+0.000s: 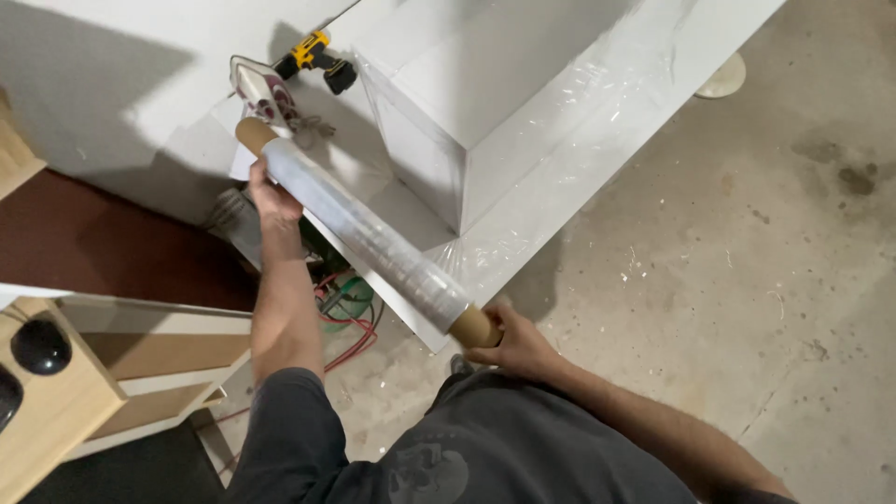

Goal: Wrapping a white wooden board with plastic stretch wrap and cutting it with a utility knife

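I hold a long roll of clear stretch film (364, 231) on a brown cardboard core by both ends. My left hand (271, 198) grips the far end near the core's tip. My right hand (511, 343) is closed on the near end of the core. The roll lies slantwise against the edge of a white board (597, 131), part of a white furniture piece (485, 84) covered in clear film (523, 233). A sheet of film runs from the roll onto the board.
A yellow and black cordless drill (315, 58) and a clothes iron (261, 93) lie on the white surface behind. Red and green cables (345, 313) sit on the concrete floor (747, 280). A wooden cabinet (65, 383) stands at left.
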